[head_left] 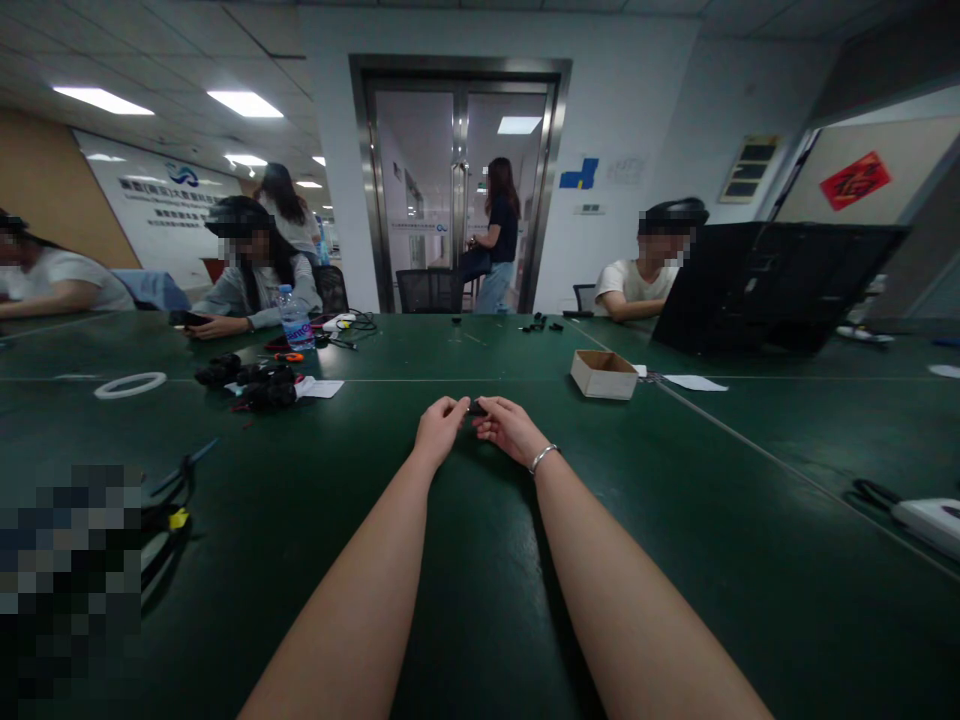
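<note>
Both my arms reach forward over the green table (480, 560), and the hands meet just above it. My right hand (510, 430), with a silver bangle at its wrist, pinches a small black object (477, 408) between thumb and fingers. From the other side, the closed fingertips of my left hand (441, 432) grip the near-left end of it, where a tiny bright spot shows. The object is too small and too covered by fingers to name its kind.
Right of my hands stands an open cardboard box (604, 378). Black cable bundles (259, 380), a water bottle (296, 320) and a white ring (130, 385) lie to the left. A large black panel (780, 285) stands at right. Several people sit or stand beyond.
</note>
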